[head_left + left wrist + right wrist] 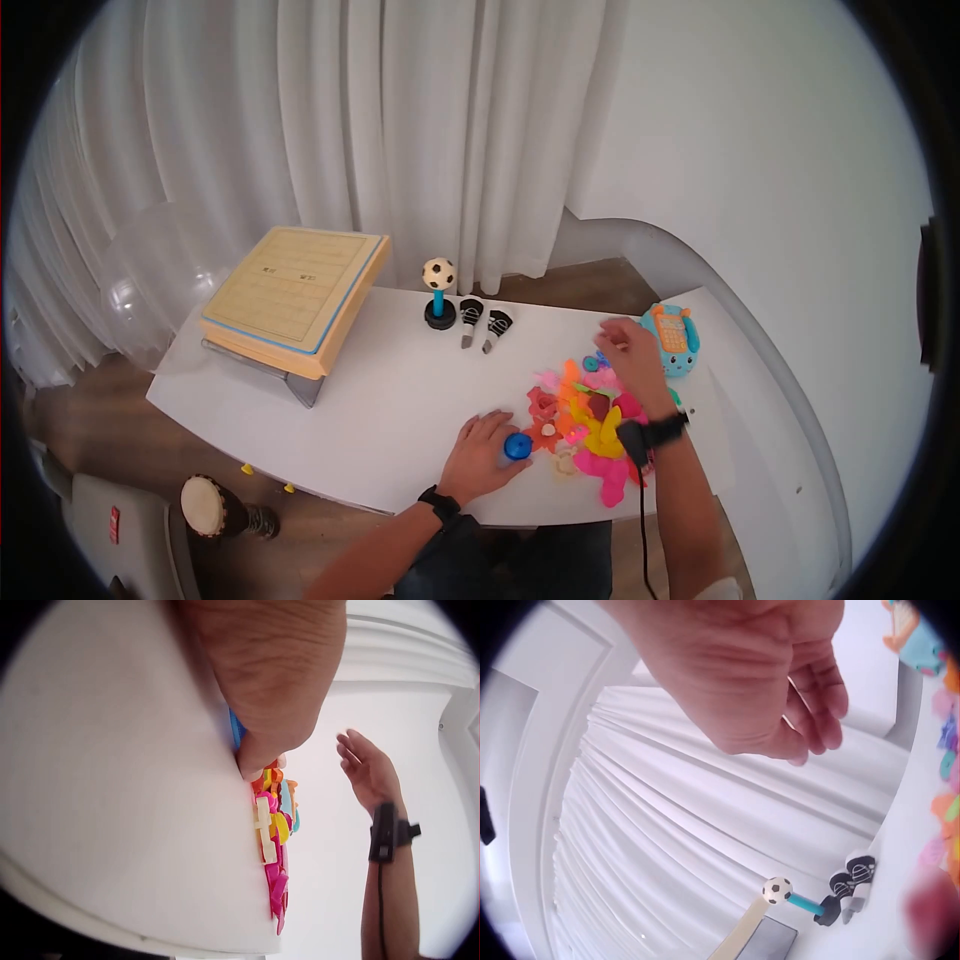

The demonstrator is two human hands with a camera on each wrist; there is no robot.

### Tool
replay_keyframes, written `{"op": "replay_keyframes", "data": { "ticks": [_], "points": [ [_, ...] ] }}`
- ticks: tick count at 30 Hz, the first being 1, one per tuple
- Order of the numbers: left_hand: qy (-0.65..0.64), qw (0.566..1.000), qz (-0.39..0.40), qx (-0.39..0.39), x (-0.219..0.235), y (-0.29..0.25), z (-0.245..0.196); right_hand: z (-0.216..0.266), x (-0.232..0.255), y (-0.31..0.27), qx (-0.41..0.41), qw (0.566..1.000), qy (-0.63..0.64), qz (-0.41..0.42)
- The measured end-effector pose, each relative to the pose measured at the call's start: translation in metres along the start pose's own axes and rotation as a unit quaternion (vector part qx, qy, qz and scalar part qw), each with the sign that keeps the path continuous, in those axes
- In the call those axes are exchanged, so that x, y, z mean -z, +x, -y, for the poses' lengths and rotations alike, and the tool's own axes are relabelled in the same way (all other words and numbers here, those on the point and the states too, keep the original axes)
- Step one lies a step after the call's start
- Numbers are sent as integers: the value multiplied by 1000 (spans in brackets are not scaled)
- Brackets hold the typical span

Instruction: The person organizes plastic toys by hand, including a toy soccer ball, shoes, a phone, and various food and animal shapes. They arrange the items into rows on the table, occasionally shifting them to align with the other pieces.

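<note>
The left hand point(478, 455) grips a blue round piece point(517, 446) on the white table point(400, 400), thumb on the near side and the other fingers bent along the far side; in the left wrist view a blue edge shows under that hand, just beside a heap of coloured pieces point(603, 435) in pink, orange, yellow and cream. The right hand point(630, 350) is raised above the table, its fingers loosely bent and close together, next to a light-blue toy phone point(672, 333) with an orange keypad. Printing shows in two places: the cream board point(290, 290), propped on a grey stand point(299, 386), bears faint ruled lines and two small dark clusters, and a red label point(114, 525) with pale marks lies on the grey chair point(140, 540); all of it seems to be lettering, though too small to read. Farther back on the table are a football ornament point(438, 274) on a blue post and a pair of small black-and-white shoes point(470, 315), standing near each other.
</note>
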State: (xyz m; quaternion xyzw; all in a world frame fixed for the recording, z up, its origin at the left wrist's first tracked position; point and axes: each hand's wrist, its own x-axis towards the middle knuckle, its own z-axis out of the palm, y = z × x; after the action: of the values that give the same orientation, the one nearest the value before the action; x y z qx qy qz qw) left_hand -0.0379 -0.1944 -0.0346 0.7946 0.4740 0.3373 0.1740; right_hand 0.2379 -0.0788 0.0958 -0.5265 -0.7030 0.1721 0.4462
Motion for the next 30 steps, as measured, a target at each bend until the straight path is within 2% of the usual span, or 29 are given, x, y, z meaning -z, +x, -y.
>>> {"op": "replay_keyframes", "data": {
  "ticks": [1, 3, 5, 7, 10, 14, 16, 19, 24, 28, 30],
  "points": [
    [2, 1000, -5, 6, 0, -1, 1, -5, -18, 23, -9, 999, -7, 45],
    [-18, 1000, -14, -4, -1, -1, 3, -28, -60, 62, -32, 996, -6, 83],
    [-17, 1000, -19, 0, 1, 0, 1, -60, -104, 89, -29, 995, -36, 89],
    [-24, 1000, -17, -6, 2, 2, 3, -64, -133, 101, -25, 993, -64, 91],
    [-37, 999, -15, -1, 4, 4, 3, -61, -172, 105, -77, 978, -112, 156],
    [-46, 999, -16, 6, 3, 5, 5, -73, -203, 108, -85, 976, -63, 189],
    [-47, 998, -43, -12, 2, 5, 6, -88, -218, 115, -75, 976, -46, 197],
    [-34, 999, -35, 1, 1, 6, 6, -89, -221, 116, -9, 983, -51, 178],
    [-30, 999, -28, -9, 2, 8, 6, -68, -207, 108, -79, 975, -69, 196],
    [-26, 999, -21, -2, 3, 8, 4, -70, -185, 100, -117, 974, -42, 187],
    [-28, 999, -17, 6, 3, 7, 5, -92, -163, 102, -36, 988, -24, 151]
  ]
}}
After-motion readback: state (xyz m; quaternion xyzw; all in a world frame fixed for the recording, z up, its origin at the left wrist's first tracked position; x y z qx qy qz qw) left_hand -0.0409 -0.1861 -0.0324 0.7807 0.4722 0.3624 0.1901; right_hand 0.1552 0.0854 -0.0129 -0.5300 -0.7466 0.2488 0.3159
